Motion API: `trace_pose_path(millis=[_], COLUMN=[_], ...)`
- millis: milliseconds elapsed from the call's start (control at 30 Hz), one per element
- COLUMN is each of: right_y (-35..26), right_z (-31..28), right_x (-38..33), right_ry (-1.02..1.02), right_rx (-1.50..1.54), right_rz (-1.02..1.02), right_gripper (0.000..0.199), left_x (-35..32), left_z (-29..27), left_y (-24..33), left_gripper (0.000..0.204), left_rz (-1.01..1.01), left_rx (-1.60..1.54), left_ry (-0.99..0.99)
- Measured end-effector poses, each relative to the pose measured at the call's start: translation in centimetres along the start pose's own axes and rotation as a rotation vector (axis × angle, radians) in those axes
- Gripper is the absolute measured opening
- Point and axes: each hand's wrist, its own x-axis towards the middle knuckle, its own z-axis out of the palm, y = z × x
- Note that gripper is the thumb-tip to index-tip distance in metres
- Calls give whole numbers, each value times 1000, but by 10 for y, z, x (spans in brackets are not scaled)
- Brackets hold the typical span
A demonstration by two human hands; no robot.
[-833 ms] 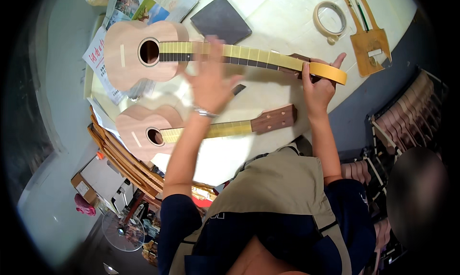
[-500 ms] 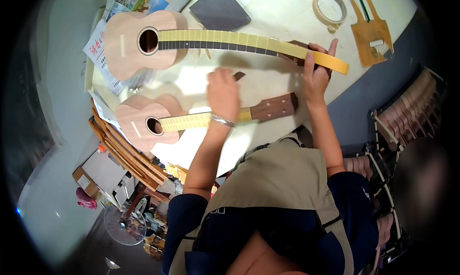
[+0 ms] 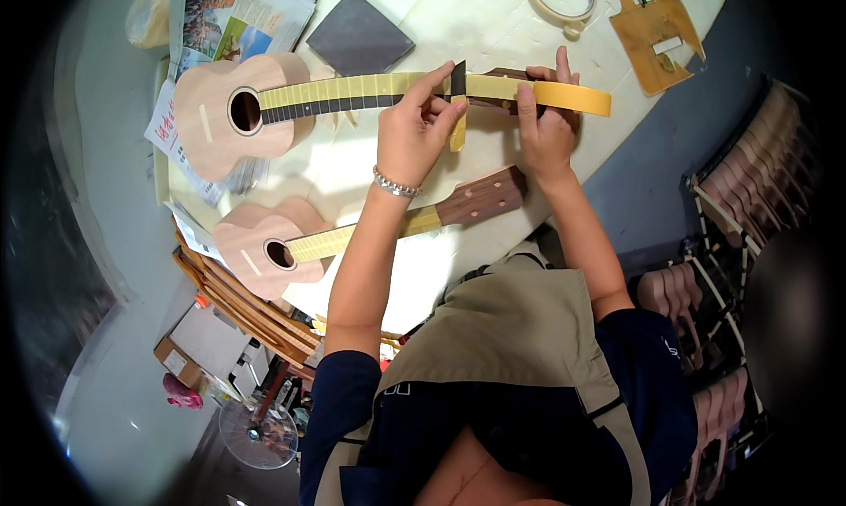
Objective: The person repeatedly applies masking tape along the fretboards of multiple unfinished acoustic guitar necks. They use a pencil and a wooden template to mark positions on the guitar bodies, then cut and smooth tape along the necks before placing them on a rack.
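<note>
left hand (image 3: 414,136) fingers pinched a dark blade (image 3: 458,79) on the far ukulele (image 3: 264,109) neck; right hand (image 3: 545,127) fingers closed on the yellow tape strip (image 3: 564,96). table (image 3: 493,30) beneath.

Bare tabletop (image 3: 493,30) above taped neck; lower ukulele (image 3: 352,233) blocks near side under left forearm.

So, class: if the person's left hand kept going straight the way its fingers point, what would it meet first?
The left hand points up and right, fingertips already at the taped neck of the far ukulele; beyond it lies bare table, though depth is unclear.
</note>
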Motion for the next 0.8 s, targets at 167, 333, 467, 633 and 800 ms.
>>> trace_pose_path(millis=[167, 333, 467, 633, 800], right_y=[0, -32, -63, -62, -70], right_z=[1, -6, -15, -3, -1], right_x=[0, -14, -27, -14, -18], right_ry=[16, -109, -163, -6, -22], right_rx=[10, 2, 406, 1039, 1144], right_rz=[-22, -453, -563, 26, -12], right_gripper=[51, 17, 14, 41, 42], left_x=[3, 3, -4, -31, -42], left_z=[1, 5, 0, -34, -4], left_y=[-1, -6, -1, -22, 21], left_gripper=[45, 45, 40, 43, 23], left_rz=[-27, -45, 38, 453, -37], left_rx=[19, 43, 126, 471, -460], left_ry=[-18, 13, 60, 10, 165])
